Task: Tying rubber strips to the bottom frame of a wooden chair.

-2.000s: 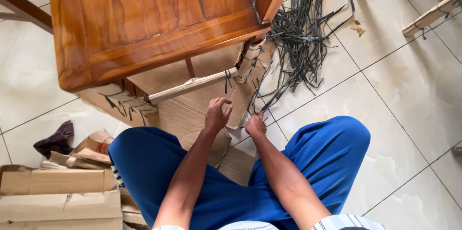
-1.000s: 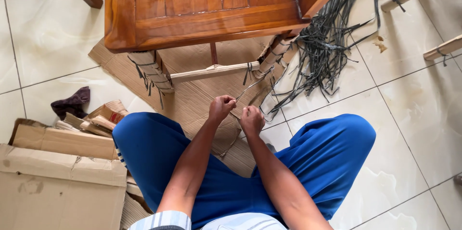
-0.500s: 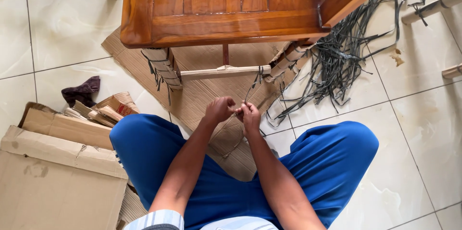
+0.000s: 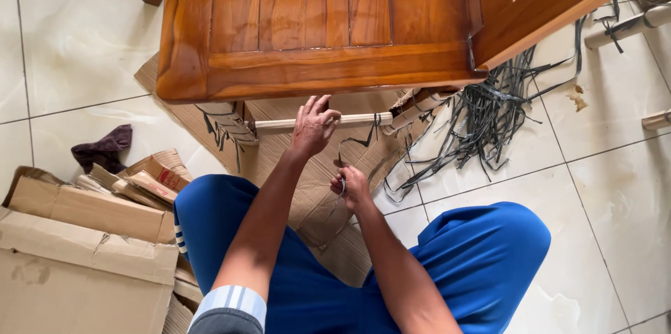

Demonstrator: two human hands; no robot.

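- The left hand (image 4: 312,126) reaches forward with fingers spread and curling onto the pale wooden crossbar (image 4: 318,122) under the wooden cabinet (image 4: 314,26); it touches the bar without a full clamp.
- The right hand (image 4: 351,187), nearer the body, is pinched shut on a thin dark strap (image 4: 347,155) that runs up toward the bar.
- By my reading the unwrapping is well along: a big heap of loose black straps (image 4: 489,117) lies to the right of the hands, and cardboard wrapping (image 4: 227,124) clings only to the legs at either end of the bar.
- What is left seems to be those leg wraps and the few straps on the bar.
- Room is tight: the cabinet's edge overhangs just above the left hand, blue-clad knees flank both hands, and flattened cardboard boxes (image 4: 84,250) crowd the left side.
- Open tile floor (image 4: 615,187) lies to the right, beyond the strap heap.
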